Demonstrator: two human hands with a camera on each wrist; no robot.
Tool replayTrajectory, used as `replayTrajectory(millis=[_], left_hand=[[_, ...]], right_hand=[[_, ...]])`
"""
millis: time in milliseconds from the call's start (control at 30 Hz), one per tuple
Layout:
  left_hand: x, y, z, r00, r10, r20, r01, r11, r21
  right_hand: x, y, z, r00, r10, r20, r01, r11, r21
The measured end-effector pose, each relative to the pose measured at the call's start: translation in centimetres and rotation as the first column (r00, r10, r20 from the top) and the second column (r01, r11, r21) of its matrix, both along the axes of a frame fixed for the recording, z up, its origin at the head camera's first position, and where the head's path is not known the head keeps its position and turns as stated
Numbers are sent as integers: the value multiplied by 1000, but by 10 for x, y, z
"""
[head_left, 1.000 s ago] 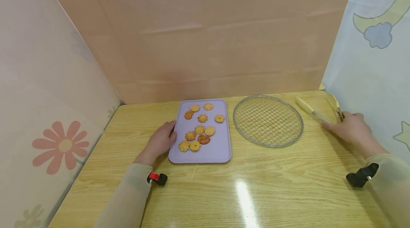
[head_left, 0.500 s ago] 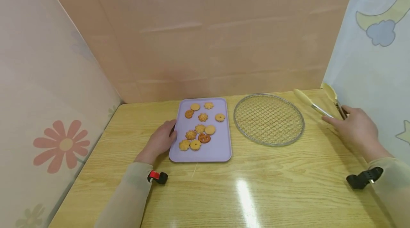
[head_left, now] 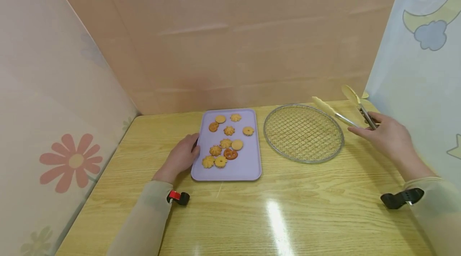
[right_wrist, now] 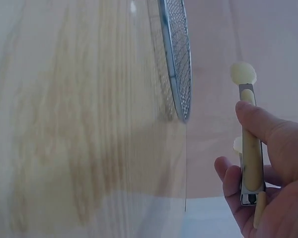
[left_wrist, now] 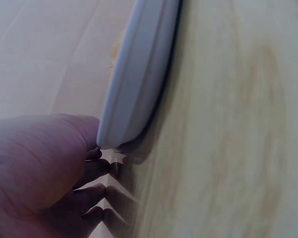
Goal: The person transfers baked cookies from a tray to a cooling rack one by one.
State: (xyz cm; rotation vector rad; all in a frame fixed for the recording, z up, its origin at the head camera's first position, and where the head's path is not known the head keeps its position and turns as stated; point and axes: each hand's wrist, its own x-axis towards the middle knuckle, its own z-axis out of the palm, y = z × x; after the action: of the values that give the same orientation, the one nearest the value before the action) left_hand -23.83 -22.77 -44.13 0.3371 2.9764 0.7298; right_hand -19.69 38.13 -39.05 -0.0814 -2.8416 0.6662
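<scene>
My right grip (head_left: 390, 138) holds tongs (right_wrist: 252, 158); left, past the rack (head_left: 303, 133), lie cookies (head_left: 226, 143) on the tray (head_left: 245, 169) my left grip (head_left: 181, 155) holds.

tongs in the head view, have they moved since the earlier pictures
Yes: held in the right hand, the tongs have moved left, toward the round wire rack, and their tips now show higher against the table's back edge.

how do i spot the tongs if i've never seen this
On the light wooden table, find the round metal mesh rack. Beside it, the right hand holds the cream-tipped metal tongs, spread in a V, unlike the flat rack.
</scene>
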Motion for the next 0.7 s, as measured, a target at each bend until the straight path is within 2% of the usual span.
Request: replayTrajectory(millis=[33, 200, 267, 433, 700], left_hand=[[-3, -2, -5, 1000, -10, -20, 10, 1000, 0], [-3, -2, -5, 999, -25, -38, 25, 1000, -1], [3, 2, 5, 1000, -8, -2, 8, 1000, -6], [3, 3, 6, 1000, -3, 4, 3, 1000, -10], [3, 3, 5, 1000, 2, -5, -2, 1000, -7]], right_hand=[[0, -2, 0, 1000, 6, 6, -6, 1000, -4], [-2, -18, 2, 999, 37, 17, -37, 999, -4], [-4, -26, 3, 998, 52, 21, -52, 999, 2], [-7, -45, 7, 994, 96, 48, -97, 995, 11], [-13, -70, 8, 989, 146, 21, -146, 989, 18]])
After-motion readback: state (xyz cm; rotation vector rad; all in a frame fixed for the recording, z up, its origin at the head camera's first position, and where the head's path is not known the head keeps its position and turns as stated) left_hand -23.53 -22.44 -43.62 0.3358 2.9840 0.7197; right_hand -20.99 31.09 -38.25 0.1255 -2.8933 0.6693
